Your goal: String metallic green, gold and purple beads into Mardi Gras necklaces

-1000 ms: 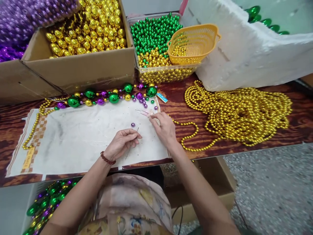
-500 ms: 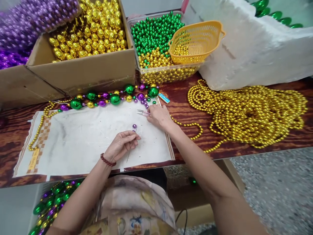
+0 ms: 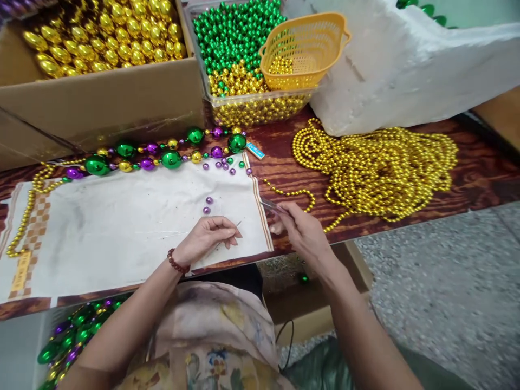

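Note:
My left hand (image 3: 213, 238) is closed in a pinch over the white cloth (image 3: 122, 211), a thin needle (image 3: 238, 223) sticking out past its fingertips. Two loose purple beads (image 3: 207, 206) lie on the cloth just beyond that hand. My right hand (image 3: 304, 230) grips a pair of small thread snips (image 3: 274, 207), whose blades point left over the cloth's striped right edge. Along the cloth's far side runs a strand of large green, purple and gold beads (image 3: 171, 158). Several small purple beads (image 3: 219, 164) are scattered beside its right end.
A cardboard box (image 3: 101, 97) of gold beads and a clear tub (image 3: 260, 100) of green and gold beads stand behind, with a yellow basket (image 3: 309, 51) on the tub. Gold bead chains (image 3: 382, 173) are heaped at right, before a white foam box (image 3: 406, 92). A blue-labelled piece (image 3: 255, 151) lies near the strand.
My right hand has drawn back from the small purple beads towards the table's front right, snips still held. The needle at my left hand now points up and right instead of down. The view has shifted.

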`<state>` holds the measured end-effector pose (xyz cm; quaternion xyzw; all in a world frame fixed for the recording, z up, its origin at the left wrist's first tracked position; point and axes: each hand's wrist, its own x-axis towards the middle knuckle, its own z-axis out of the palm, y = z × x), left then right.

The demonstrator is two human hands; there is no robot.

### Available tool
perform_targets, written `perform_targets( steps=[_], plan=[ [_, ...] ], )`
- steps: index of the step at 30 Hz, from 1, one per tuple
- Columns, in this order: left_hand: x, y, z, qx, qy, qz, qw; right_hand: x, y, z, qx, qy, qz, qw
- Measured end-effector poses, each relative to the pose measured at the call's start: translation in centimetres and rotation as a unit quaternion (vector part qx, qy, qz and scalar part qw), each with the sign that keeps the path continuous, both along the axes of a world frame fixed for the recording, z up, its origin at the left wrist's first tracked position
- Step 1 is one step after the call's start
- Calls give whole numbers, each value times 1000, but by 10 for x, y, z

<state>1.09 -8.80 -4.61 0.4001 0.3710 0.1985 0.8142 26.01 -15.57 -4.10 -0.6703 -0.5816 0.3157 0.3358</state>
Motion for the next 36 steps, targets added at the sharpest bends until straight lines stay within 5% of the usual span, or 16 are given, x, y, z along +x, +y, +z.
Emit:
perform_targets(
  steps=[5,9,13,21,29,33,36],
  plan=[
    [15,-13,-1,73,27,-57,995,-13,-68,-11,-45,156,-85,983],
    [26,-24,4,95,20,-101,990,-38,-98,-22,-107,302,-129,939],
    [35,-33,5,167,19,-174,970,-53,-116,-30,-130,413,-207,877],
    [54,-46,-6,356,37,-267,895,-55,-140,-30,-121,496,-293,809],
    [60,-55,-13,388,47,-311,867,-65,-149,-35,-143,565,-391,713],
    [55,-53,-10,360,60,-287,886,-60,-155,-44,-120,535,-409,729],
    [43,-47,-2,243,44,-217,944,-51,-146,-42,-100,431,-353,824]
  ],
)
